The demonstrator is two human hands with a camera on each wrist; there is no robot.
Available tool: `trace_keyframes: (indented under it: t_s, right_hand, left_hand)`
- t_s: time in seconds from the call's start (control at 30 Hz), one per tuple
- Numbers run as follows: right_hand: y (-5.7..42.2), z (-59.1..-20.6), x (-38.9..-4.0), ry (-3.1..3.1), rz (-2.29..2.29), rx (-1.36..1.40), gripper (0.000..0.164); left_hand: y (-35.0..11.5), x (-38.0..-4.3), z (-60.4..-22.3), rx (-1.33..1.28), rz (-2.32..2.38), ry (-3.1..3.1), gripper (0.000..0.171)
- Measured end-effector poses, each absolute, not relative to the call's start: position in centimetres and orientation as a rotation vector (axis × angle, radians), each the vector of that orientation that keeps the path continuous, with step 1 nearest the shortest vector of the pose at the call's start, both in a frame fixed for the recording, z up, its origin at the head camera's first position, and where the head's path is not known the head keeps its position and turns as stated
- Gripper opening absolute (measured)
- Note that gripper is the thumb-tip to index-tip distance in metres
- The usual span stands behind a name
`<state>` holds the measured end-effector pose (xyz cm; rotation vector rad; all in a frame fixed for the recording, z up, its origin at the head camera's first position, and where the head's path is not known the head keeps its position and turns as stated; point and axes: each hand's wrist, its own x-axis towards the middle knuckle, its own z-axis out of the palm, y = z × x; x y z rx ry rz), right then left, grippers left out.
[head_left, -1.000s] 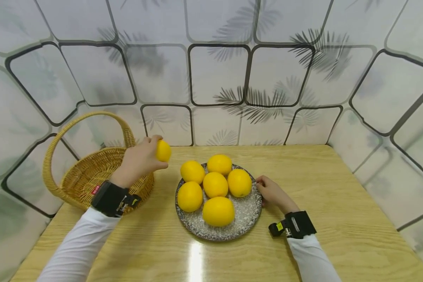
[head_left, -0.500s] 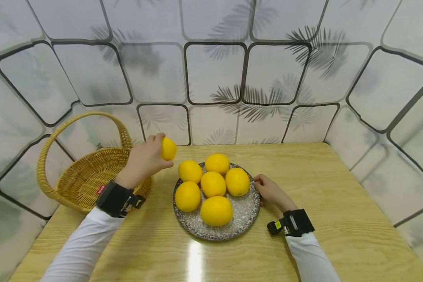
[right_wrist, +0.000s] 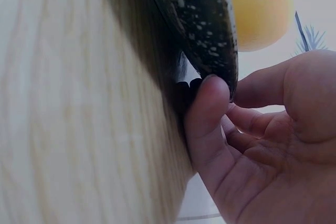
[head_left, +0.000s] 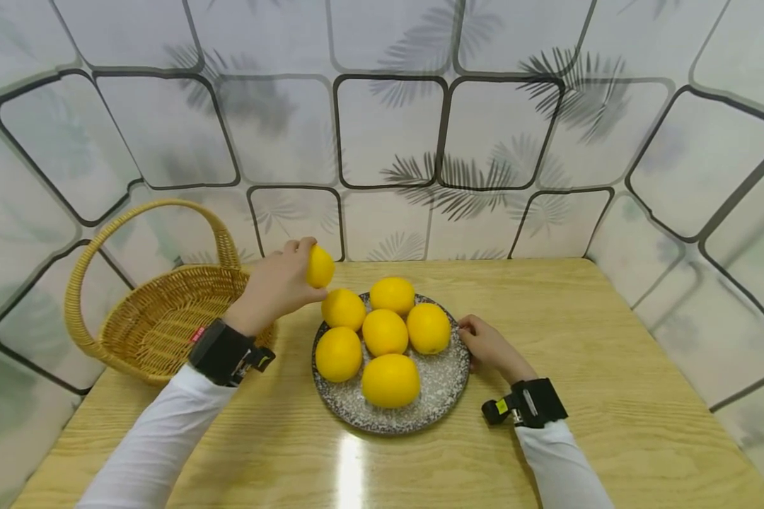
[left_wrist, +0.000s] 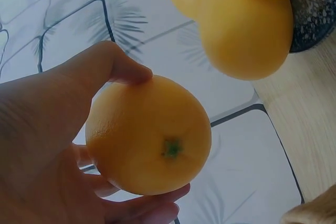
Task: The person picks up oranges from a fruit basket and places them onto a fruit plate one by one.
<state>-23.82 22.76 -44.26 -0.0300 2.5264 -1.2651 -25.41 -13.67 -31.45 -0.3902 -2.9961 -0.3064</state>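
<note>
My left hand [head_left: 279, 284] holds a yellow orange [head_left: 320, 267] in the air, just behind the plate's left side. In the left wrist view the thumb lies over the orange [left_wrist: 149, 135] and fingers support its other side; a green stem end shows. A round speckled grey plate [head_left: 442, 396] with a dark rim bears several more oranges [head_left: 391, 381]. At the plate's right edge my right hand [head_left: 493, 346] pinches the rim. The right wrist view shows thumb and fingers on either side of that rim [right_wrist: 205, 30].
A wicker basket [head_left: 117, 332] with a tall arched handle stands on the left, partly behind the left forearm; a small red tag [head_left: 198, 334] shows inside. The wooden table [head_left: 579, 339] meets a patterned wall covering [head_left: 388, 134] at the back.
My left hand has carried the orange to the right, away from the basket and toward the plate. The right hand stays on the plate's rim.
</note>
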Motion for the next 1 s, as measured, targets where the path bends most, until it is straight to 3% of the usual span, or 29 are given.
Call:
trace_keyframes:
  t_s: [1.0]
  right_hand:
    - [23.0,-44.5,-24.0,2.507,-1.285,-0.069,0.036]
  left_hand:
    - [-7.4,-25.4,-31.8,-0.674,-0.198,-2.908,0.087]
